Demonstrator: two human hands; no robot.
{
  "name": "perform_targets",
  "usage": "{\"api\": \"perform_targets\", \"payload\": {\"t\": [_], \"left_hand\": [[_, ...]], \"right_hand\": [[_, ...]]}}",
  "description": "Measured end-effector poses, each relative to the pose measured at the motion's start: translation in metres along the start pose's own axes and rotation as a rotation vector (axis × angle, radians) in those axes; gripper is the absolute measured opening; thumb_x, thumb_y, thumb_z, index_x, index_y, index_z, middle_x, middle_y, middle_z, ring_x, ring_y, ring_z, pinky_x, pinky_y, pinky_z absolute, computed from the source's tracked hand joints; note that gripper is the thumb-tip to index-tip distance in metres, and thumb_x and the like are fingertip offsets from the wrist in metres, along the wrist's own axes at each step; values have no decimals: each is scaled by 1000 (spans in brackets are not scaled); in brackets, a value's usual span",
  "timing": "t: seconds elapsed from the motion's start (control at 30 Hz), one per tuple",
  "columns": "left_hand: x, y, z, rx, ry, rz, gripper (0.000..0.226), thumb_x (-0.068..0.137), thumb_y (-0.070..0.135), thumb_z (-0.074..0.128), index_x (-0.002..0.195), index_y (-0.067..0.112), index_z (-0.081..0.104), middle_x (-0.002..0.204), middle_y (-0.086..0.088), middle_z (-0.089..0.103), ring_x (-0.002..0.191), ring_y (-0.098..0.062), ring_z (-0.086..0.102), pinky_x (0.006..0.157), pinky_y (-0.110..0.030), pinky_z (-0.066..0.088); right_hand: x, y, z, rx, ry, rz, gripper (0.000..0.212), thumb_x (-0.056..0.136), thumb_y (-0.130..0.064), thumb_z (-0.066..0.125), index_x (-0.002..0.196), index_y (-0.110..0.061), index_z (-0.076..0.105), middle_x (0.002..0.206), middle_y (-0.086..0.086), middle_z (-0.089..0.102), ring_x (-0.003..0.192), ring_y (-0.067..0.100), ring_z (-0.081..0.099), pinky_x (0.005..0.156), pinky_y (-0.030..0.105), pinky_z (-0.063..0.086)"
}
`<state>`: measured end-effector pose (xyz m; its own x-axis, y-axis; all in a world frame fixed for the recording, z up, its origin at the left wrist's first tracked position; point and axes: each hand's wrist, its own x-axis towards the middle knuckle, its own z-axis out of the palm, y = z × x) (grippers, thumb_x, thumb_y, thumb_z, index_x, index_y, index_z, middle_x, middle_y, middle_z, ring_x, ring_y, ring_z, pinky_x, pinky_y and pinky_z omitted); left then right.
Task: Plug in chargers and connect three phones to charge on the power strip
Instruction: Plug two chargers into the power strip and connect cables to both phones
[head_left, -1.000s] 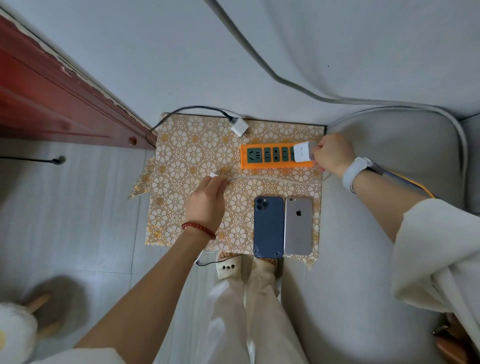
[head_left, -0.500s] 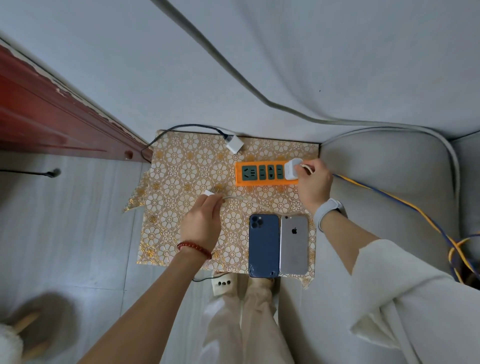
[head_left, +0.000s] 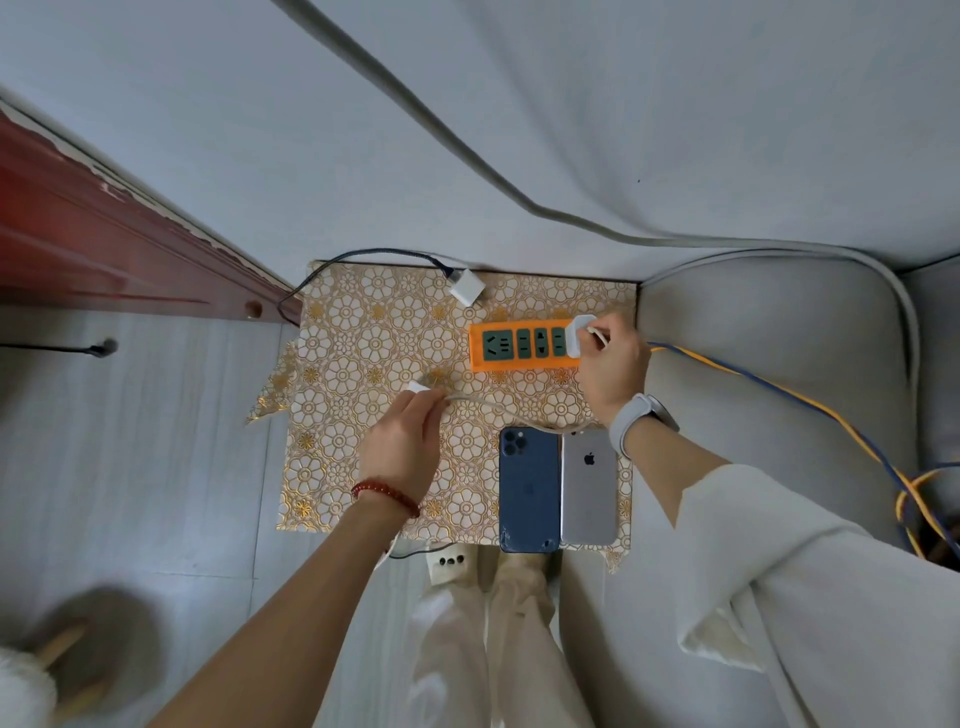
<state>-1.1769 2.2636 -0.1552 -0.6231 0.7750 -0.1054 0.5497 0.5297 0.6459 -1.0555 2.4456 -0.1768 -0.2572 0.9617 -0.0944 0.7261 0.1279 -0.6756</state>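
An orange power strip (head_left: 511, 347) with green sockets lies on a gold-patterned mat (head_left: 363, 343). My right hand (head_left: 613, 371) grips a white charger (head_left: 577, 332) seated at the strip's right end. My left hand (head_left: 405, 439) pinches the free end of a pale cable (head_left: 488, 402) that runs across the mat toward the right. A blue phone (head_left: 529, 491) and a silver phone (head_left: 588, 486) lie face down side by side at the mat's near edge. A second white charger (head_left: 467, 286) with a black cable lies at the mat's far edge.
A grey sofa cushion (head_left: 769, 364) borders the mat on the right, with a yellow-and-blue cord (head_left: 779, 395) running over it. A red wooden frame (head_left: 104, 249) stands at the left. My legs and a white slipper (head_left: 447, 564) are below the mat.
My right hand has swung from beside the strip's right end to above the charger, still gripping it. The view shifted downward. My left hand keeps hold of the cable end.
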Motion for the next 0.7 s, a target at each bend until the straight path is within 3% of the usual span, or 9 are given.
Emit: {"api": "perform_targets", "payload": {"t": [0.17,0.27,0.33,0.4,0.43,0.5,0.57,0.63,0.7], "left_hand": [[-8,-9,-1,-135,-122,-221,16,90,23,51,92,12,63,56,12,51,50,-6,46,47,-20,33],[-28,-18,-4,-250,-250,-417,17,91,19,47,85,14,62,63,5,55,54,-10,51,51,-24,40],[-44,-23,-11,-473,-325,-631,22,92,11,43,78,15,59,71,2,57,59,-10,56,58,-23,46],[-58,-26,-25,-726,-388,-850,25,93,6,41,77,12,59,72,-3,55,64,-12,58,65,-27,50],[-61,-27,-32,-835,-409,-926,23,93,5,41,79,10,59,74,-5,53,67,-15,58,71,-34,53],[-62,-28,-45,-1036,-426,-1019,19,93,6,41,84,7,58,75,-6,51,70,-18,57,75,-45,56],[-55,-23,-57,-1203,-453,-1053,18,93,7,41,86,7,58,70,-5,51,66,-17,57,72,-47,58],[-44,-11,-64,-1314,-516,-1032,19,93,7,40,87,7,58,64,-6,53,60,-16,60,69,-46,59],[-36,3,-75,-1341,-578,-962,20,92,7,40,86,8,59,62,-5,55,58,-15,61,68,-44,59]], "right_hand": [[2,0,-8,-37,-94,50,13,86,-9,56,91,3,56,96,21,64,87,33,58,65,24,34],[-19,-6,-17,104,-219,165,37,86,-22,58,117,-5,48,112,10,58,85,15,57,70,16,43],[-46,-9,-27,266,-200,233,52,91,-32,50,134,-10,32,121,5,52,95,10,56,78,12,45],[-82,-7,-34,358,-118,326,46,95,-33,38,136,-13,30,132,6,49,112,13,51,90,23,43],[-103,-5,-35,360,-136,373,37,96,-29,36,130,-13,36,128,8,52,108,17,53,84,24,45],[-145,-3,-34,338,-338,452,23,96,-17,35,115,-12,48,117,13,58,90,21,57,68,23,44],[-180,-8,-30,269,-639,404,29,93,-9,36,118,-15,49,124,11,57,100,20,57,81,26,45],[-202,-18,-23,259,-898,280,42,91,-10,39,131,-23,39,139,-1,44,114,18,51,96,29,42],[-213,-39,-18,310,-1060,199,44,90,-13,42,132,-27,38,143,-5,38,106,11,53,91,24,42]]}}
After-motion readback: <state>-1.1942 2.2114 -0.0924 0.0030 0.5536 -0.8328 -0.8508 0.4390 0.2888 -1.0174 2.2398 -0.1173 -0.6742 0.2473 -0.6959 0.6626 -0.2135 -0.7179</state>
